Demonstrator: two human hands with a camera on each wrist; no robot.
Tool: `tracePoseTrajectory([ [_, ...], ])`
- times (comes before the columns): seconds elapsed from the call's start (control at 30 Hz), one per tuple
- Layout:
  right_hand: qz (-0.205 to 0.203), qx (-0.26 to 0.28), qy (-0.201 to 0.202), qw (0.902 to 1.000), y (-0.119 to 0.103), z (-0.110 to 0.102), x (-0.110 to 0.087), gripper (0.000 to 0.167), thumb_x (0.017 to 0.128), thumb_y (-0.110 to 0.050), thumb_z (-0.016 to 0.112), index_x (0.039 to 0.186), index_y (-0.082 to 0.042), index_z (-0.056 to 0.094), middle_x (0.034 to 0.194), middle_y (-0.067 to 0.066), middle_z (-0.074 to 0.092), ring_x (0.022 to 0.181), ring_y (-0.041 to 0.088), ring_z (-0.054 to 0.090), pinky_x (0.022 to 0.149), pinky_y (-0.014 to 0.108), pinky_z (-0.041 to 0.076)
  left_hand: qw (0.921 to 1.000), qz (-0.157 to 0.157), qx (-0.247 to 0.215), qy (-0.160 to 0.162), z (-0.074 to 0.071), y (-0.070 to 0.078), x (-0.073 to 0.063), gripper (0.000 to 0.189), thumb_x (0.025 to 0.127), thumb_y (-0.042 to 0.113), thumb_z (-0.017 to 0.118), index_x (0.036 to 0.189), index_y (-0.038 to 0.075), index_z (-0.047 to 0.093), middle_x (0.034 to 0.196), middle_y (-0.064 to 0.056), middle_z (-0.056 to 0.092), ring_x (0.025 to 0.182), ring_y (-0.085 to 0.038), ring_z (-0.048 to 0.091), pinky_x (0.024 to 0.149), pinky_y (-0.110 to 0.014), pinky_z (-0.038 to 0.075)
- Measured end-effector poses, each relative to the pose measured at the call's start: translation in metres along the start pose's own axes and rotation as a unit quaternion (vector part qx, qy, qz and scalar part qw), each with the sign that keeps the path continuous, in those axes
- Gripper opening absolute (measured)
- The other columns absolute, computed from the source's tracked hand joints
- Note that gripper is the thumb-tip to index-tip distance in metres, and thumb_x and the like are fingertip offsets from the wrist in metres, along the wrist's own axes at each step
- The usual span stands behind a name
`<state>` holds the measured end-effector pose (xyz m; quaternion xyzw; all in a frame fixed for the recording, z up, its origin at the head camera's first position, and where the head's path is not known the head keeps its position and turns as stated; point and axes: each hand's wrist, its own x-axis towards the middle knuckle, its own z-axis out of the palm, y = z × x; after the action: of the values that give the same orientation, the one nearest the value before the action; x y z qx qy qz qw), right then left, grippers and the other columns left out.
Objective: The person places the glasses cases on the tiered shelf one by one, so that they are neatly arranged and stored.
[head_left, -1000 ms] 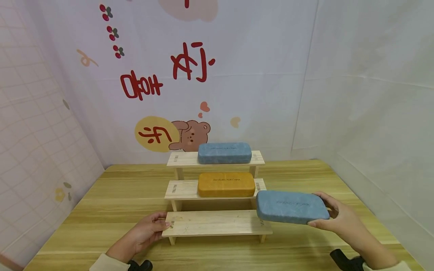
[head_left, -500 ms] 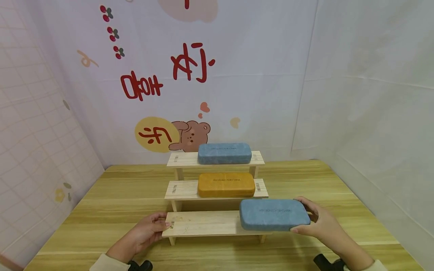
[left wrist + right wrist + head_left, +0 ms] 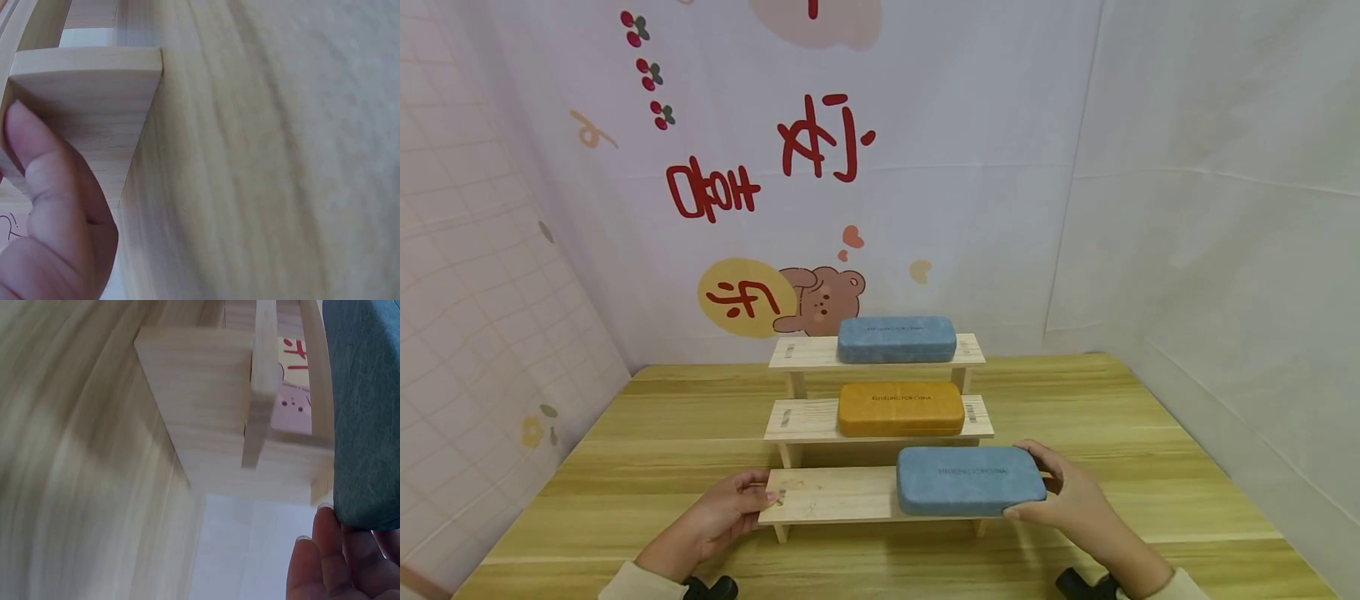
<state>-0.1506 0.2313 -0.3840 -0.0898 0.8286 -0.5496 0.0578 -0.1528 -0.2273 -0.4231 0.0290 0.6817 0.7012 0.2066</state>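
My right hand (image 3: 1060, 500) grips the right end of a blue glasses case (image 3: 970, 481), thumb in front and fingers behind. The case is level and overlaps the right half of the bottom board; in the right wrist view, a gap shows between the blue case (image 3: 369, 419) and that board (image 3: 262, 381). At the left end of the wooden three-step rack (image 3: 831, 493), my left hand (image 3: 722, 512) pinches the bottom board, thumb on top. A yellow glasses case (image 3: 901, 410) lies on the middle step. Another blue glasses case (image 3: 897, 340) rests on the top step.
The rack stands on a wood-grain table (image 3: 685, 433). Behind it hangs a white cloth (image 3: 970, 167) with red characters and a bear print; more cloth (image 3: 1225, 275) closes off the right side. A gridded cloth (image 3: 475, 250) hangs at the left.
My right hand has carried the blue case leftward and slightly down, from beyond the rack's right end to over the bottom board. The left hand and the other cases have stayed put.
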Motion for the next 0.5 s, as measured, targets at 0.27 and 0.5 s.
tracePoseTrajectory([
  [0.27,-0.004,-0.005,0.005,1.0,-0.004,0.016,0.005,0.085,0.071,-0.018,0.086,0.142,-0.003,0.042,0.132,0.02,0.052,0.107,0.029,0.057,0.076,0.029,0.053,1.0,-0.001,0.001,0.002,0.0,0.0,0.0,0.064,0.095,0.004,0.056,0.137,-0.024,0.016,0.11,-0.011,0.058,0.093,-0.014,0.062,0.081,-0.029,0.053],
  [0.5,-0.003,0.003,0.004,1.0,-0.007,0.028,0.01,0.085,0.07,-0.019,0.087,0.142,-0.006,0.044,0.131,0.017,0.053,0.108,0.027,0.055,0.08,0.032,0.053,1.0,0.001,0.0,0.001,0.0,-0.001,0.001,0.064,0.096,0.004,0.056,0.137,-0.024,0.017,0.111,-0.012,0.058,0.094,-0.014,0.062,0.082,-0.03,0.054],
])
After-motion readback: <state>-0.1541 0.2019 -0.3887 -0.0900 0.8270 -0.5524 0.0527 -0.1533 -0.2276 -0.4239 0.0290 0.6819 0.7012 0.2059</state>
